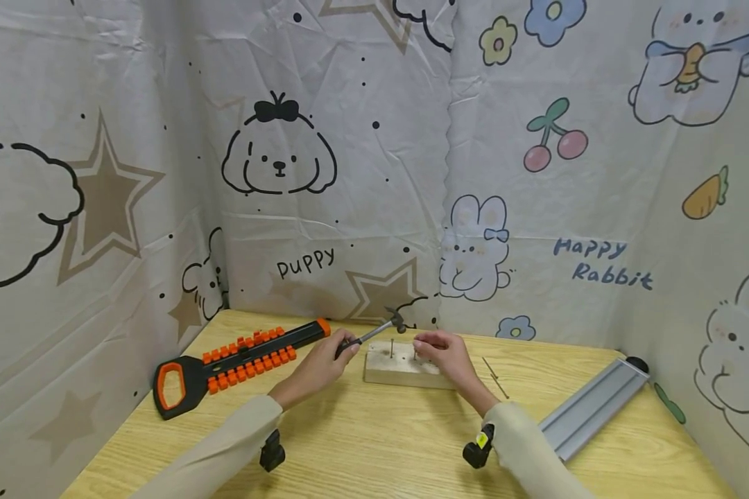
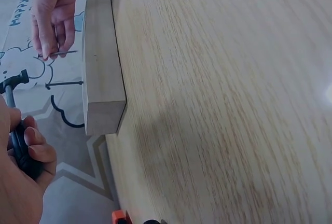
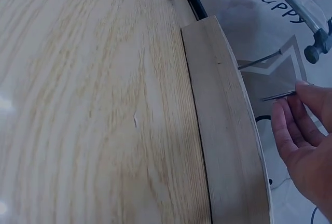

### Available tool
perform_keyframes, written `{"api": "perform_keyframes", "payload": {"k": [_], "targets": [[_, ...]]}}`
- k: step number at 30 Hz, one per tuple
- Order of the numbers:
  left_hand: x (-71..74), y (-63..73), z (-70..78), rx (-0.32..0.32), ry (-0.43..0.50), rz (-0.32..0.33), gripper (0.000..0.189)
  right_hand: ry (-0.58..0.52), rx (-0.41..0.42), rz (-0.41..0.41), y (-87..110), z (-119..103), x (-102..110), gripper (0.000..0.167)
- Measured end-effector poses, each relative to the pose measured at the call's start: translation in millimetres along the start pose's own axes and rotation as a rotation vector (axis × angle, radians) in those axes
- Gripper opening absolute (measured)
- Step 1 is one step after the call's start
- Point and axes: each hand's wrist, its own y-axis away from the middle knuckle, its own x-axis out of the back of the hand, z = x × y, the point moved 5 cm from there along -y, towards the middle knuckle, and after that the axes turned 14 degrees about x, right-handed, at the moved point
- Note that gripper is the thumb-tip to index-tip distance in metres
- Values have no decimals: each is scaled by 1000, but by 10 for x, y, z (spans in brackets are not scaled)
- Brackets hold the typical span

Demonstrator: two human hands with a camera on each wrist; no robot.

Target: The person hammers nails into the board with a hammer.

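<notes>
My left hand [image 1: 321, 360] grips the dark handle of a claw hammer [image 1: 374, 333], its head raised above the left part of a pale wooden block [image 1: 406, 374]. One nail [image 2: 65, 83] stands upright in the block's top. Over the block, to the right of that nail, my right hand [image 1: 440, 350] pinches a second nail [image 3: 279, 97] between thumb and fingertips. In both wrist views the pinched nail's tip looks apart from the wood.
Loose nails [image 1: 494, 378] lie right of the block. A black rack with orange clips [image 1: 250, 353] lies at the left, and a grey metal tray-like piece [image 1: 593, 409] at the right. Patterned cloth [image 1: 349, 173] hangs behind and beside the table [image 1: 374, 443].
</notes>
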Motion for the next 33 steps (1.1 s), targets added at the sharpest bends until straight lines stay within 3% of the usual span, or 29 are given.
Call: {"api": "perform_keyframes", "payload": {"k": [10, 22, 33], "targets": [[-5, -2, -14, -5, -2, 4, 15, -72, 42, -8, -68, 66, -180, 23], [9, -16, -17, -11, -15, 18, 12, 55, 102, -54, -54, 89, -227, 14], [1, -82, 67, -57, -46, 29, 14, 34, 107, -45, -44, 151, -242, 19]]}}
